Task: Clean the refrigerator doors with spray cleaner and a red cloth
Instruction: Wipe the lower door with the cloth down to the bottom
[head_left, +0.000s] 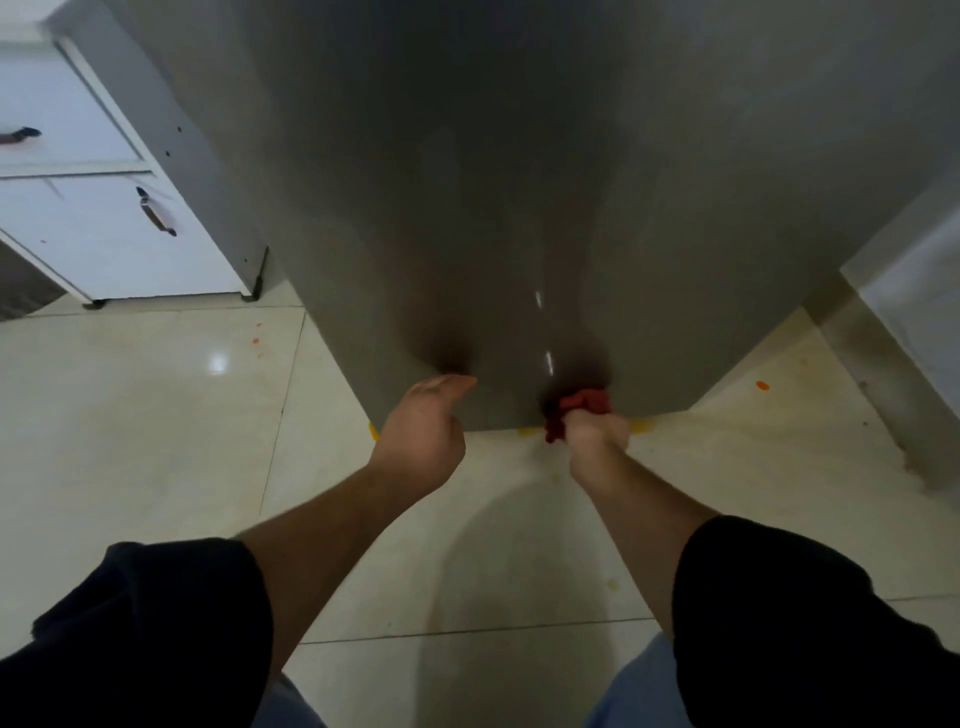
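Two bare forearms enter from the bottom of the frame and narrow toward the middle, each ending in an uncovered hand: the left hand (423, 434) just left of centre, the right hand (597, 428) just right of centre. No rings, watch or gloves show on either. Each upper arm wears a loose black sleeve (156, 623) pushed up near the elbow, filling the lower left and lower right corners; the cloth is plain and dark, with soft folds and no visible print. Between them, along the bottom edge, show two patches of pale blue trousers (636, 691).
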